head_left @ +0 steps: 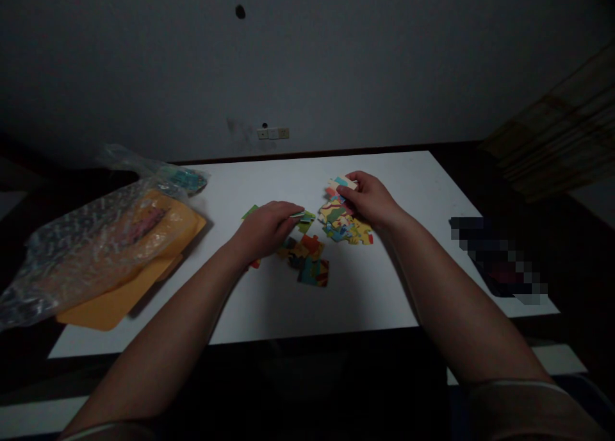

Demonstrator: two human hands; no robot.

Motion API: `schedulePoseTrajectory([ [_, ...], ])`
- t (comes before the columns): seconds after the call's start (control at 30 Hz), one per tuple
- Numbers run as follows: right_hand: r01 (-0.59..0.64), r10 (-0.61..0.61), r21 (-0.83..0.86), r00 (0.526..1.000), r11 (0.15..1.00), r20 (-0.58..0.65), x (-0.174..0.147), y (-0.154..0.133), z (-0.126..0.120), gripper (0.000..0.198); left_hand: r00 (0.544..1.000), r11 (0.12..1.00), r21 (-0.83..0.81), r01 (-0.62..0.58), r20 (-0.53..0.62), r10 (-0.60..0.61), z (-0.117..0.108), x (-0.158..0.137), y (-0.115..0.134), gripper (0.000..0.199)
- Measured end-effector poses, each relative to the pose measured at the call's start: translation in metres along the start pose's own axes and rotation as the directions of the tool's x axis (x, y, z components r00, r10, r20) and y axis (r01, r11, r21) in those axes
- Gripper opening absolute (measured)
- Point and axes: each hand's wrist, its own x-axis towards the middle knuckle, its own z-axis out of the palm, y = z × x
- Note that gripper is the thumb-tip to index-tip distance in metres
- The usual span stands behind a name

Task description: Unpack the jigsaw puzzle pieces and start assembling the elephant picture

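My left hand is closed in a pinch on a puzzle piece seen nearly edge-on, above several green and orange pieces. Nearer to me lie an orange puzzle piece and a teal-and-red puzzle piece on the white table. My right hand pinches a cream-and-blue puzzle piece between thumb and fingers. Just below it spreads a heap of yellowish puzzle pieces, overlapping one another. Part of the left-hand pieces is hidden under my palm and fingers.
Bubble wrap and an orange envelope cover the table's left side, with a teal packet behind them. A dark, pixelated object lies at the right edge of the white table. Wall sockets sit beyond the far edge.
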Motion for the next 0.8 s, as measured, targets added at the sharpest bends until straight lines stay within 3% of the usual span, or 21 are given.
schedulePoseTrajectory([
  [0.1,-0.014,0.014,0.010,0.999,1.000,0.030,0.000,0.001,-0.001,0.043,0.990,0.995,0.017,0.094,-0.104,-0.092,-0.006,0.000,-0.002,0.046],
  [0.2,-0.016,0.016,0.025,1.000,1.000,0.016,0.001,0.001,-0.001,0.044,0.963,0.955,0.180,0.236,-0.178,-0.204,-0.013,0.001,-0.011,0.053],
  [0.3,-0.007,0.008,0.046,1.000,0.999,-0.017,0.003,0.002,0.000,0.042,0.942,0.877,0.345,0.336,-0.114,-0.316,-0.017,0.001,-0.022,0.057],
  [0.43,0.023,-0.015,0.116,0.997,0.993,-0.071,0.004,0.002,0.004,0.042,0.921,0.855,0.383,0.351,0.024,-0.389,-0.019,-0.001,-0.026,0.065],
  [0.5,0.047,-0.031,0.158,0.994,0.986,-0.102,0.005,0.001,0.007,0.044,0.936,0.869,0.366,0.331,-0.011,-0.352,-0.019,-0.002,-0.021,0.066],
  [0.6,0.067,-0.036,0.192,0.986,0.979,-0.163,0.006,0.000,0.013,0.047,0.978,0.916,0.342,0.208,-0.084,-0.191,-0.016,0.001,-0.003,0.056],
  [0.7,0.064,-0.019,0.189,0.973,0.980,-0.231,0.008,0.003,0.017,0.046,0.998,0.948,0.314,0.052,0.011,-0.058,-0.006,0.004,0.016,0.053],
  [0.8,0.048,-0.012,0.141,0.969,0.989,-0.245,0.010,0.007,0.016,0.044,0.992,0.964,0.267,0.005,0.119,-0.038,0.005,0.006,0.023,0.050],
])
